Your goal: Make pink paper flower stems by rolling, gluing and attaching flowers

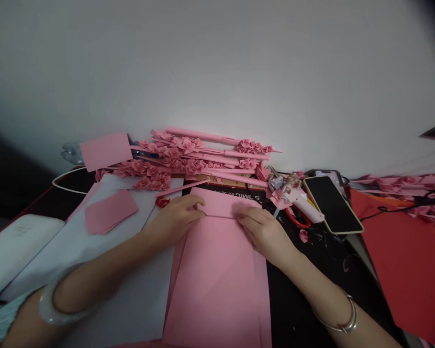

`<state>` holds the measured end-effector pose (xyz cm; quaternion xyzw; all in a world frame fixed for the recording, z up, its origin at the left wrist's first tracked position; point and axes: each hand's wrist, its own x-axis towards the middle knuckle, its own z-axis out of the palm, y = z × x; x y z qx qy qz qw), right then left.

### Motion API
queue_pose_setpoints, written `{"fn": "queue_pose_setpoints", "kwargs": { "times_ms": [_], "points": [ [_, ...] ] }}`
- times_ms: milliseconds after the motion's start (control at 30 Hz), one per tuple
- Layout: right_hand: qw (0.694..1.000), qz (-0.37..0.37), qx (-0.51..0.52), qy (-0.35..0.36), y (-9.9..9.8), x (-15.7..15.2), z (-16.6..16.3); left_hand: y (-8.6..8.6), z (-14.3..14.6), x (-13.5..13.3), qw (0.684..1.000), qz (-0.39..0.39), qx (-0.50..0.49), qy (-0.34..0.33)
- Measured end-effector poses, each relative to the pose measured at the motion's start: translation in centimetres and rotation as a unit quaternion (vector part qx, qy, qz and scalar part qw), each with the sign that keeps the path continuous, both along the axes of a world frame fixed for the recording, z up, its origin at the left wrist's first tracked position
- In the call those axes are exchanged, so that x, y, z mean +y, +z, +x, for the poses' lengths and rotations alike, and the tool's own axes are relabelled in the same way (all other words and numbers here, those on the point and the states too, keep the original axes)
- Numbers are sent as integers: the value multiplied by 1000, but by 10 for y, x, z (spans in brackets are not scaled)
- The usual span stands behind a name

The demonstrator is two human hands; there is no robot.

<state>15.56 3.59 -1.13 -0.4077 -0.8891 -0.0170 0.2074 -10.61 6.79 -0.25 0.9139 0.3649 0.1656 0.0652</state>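
Observation:
A large pink paper sheet (221, 275) lies before me on other pink sheets. My left hand (179, 215) has curled fingers pinching its far edge at the left. At the right end of the same edge, my right hand (266, 234) grips with bent fingers, the tips partly hidden. Between the hands the edge shows as a dark line, slightly raised, with a strip of pink paper (221, 203) beyond it. Several small pink cards (111, 211) are stacked left of my left hand. Nearest my right hand is a white-and-pink glue gun (302, 203).
Pink paper flower stems (188, 154) are heaped along the wall. A phone (333, 203) and red-handled scissors (297, 220) lie at the right, near red paper (402, 261). White paper (130, 290) and a white box-like object (20, 253) occupy the left. A pink card (106, 151) leans behind.

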Motion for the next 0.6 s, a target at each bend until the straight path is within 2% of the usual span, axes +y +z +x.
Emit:
{"fn": "queue_pose_setpoints", "kwargs": {
  "times_ms": [100,300,467,600],
  "points": [
    [998,8,-56,-4,2,-7,-4,0,-1,-3,998,37,44,-18],
    [986,0,-165,-34,2,-24,-14,1,3,-19,991,37,123,-34],
    [985,8,-163,-52,0,-31,-25,-13,10,-30,984,51,171,-16],
    [984,-5,-173,-38,0,-33,-29,-23,16,-34,987,50,149,-34]
  ]
}}
